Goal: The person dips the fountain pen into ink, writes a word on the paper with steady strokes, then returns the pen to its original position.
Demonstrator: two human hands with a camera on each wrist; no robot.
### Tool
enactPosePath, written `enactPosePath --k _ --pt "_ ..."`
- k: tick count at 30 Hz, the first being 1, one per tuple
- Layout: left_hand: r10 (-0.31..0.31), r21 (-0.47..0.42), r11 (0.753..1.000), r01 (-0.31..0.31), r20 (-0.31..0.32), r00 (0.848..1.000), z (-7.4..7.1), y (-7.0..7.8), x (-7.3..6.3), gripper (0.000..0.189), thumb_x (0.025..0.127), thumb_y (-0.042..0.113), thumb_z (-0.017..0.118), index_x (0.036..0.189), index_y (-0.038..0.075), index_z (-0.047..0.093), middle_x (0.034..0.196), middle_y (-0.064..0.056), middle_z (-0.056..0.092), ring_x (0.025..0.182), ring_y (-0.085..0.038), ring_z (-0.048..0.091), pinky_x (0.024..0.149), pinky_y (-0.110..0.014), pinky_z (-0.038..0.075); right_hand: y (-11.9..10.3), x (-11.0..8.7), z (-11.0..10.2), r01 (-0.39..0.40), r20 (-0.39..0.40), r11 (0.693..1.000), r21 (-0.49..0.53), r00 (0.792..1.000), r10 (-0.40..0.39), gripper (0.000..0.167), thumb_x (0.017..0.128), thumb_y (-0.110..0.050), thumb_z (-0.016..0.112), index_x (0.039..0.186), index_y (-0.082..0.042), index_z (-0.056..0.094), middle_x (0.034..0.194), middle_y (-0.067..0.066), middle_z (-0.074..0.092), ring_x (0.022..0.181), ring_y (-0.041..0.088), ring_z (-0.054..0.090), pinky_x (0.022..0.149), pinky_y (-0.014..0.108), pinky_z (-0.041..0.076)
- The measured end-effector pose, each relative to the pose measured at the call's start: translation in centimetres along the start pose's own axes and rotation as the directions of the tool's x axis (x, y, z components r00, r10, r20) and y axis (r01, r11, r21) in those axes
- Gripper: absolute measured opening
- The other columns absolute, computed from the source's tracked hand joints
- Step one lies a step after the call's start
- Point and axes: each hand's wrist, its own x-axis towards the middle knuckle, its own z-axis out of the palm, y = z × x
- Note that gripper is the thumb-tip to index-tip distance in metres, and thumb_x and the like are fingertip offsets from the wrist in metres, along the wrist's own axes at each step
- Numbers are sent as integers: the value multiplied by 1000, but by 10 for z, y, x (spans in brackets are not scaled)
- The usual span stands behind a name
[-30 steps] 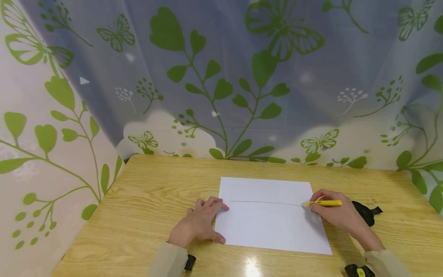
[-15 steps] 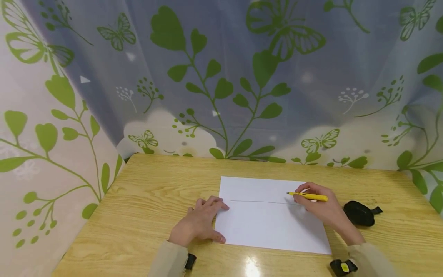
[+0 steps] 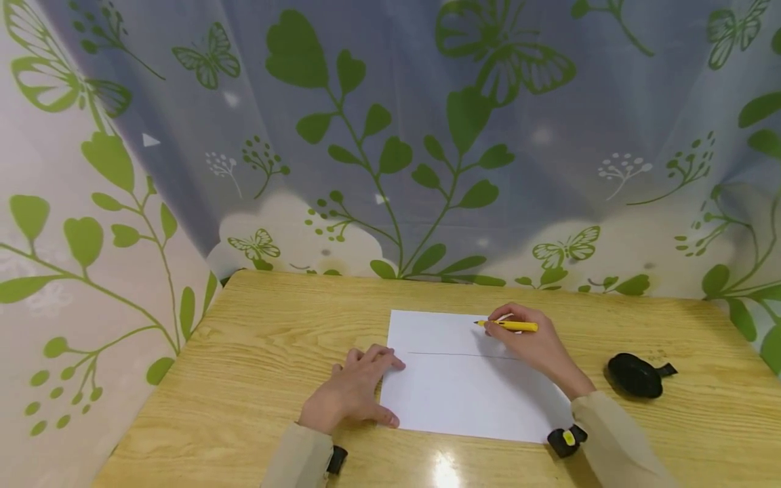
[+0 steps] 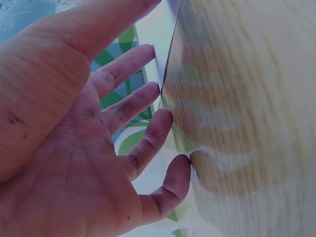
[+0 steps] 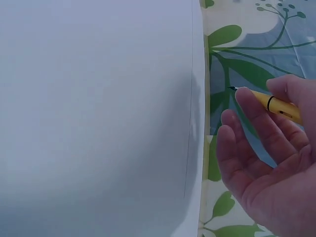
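Note:
A white sheet of paper [image 3: 451, 400] lies on the wooden table, with one thin, nearly straight line [image 3: 445, 354] drawn across its upper part. My right hand [image 3: 533, 339] pinches a yellow fountain pen [image 3: 518, 327] between thumb and fingers, over the upper right of the sheet. The nib points left and appears raised off the paper in the right wrist view, where the pen [image 5: 284, 109] shows its dark tip. My left hand [image 3: 354, 393] rests at the sheet's left edge, fingers spread, with thumb and fingertips on the paper. From below, the left wrist view shows its fingers [image 4: 133, 108] slightly bent.
A black oval object with a short tab [image 3: 636, 376] lies on the table right of the paper. Behind the wooden table [image 3: 293, 318] hangs a curtain [image 3: 390, 169] printed with green leaves and butterflies. A similar cloth covers the left side.
My right hand has lifted the pen from the line's right end and moved it left and toward the paper's far edge. My left hand has stayed in place.

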Motion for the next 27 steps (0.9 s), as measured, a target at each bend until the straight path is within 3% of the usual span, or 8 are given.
enactPosePath --k 7,14,21,27 --pt "8 1 1000 -8 -3 1000 -1 0 0 79 73 39 92 140 23 54 156 -2 40 125 -35 40 90 -57 39 2 16 8 -42 31 999 4 999 42 24 98 -33 70 107 -11 72 108 8 78 99 21 66 73 32 50" --pt "6 -5 1000 -6 -6 1000 0 0 0 80 72 38 93 140 23 54 157 -3 40 128 -37 40 97 -68 38 3 21 12 -78 34 997 -10 996 78 22 99 -31 68 107 -11 72 103 6 78 99 20 64 74 32 48" --pt "-4 1 1000 4 4 1000 0 -1 1 78 73 39 92 140 24 55 157 -2 39 126 -35 40 94 -61 38 2 23 14 -100 44 995 -11 994 100 23 99 -32 67 107 -11 72 101 5 78 96 20 64 74 32 48" --pt "0 -13 1000 0 -3 1000 0 0 1 79 72 38 93 139 23 55 157 -3 39 126 -36 39 95 -64 38 2 24 14 -112 45 993 -23 993 113 23 98 -33 67 106 -11 72 102 5 78 95 21 63 74 32 47"
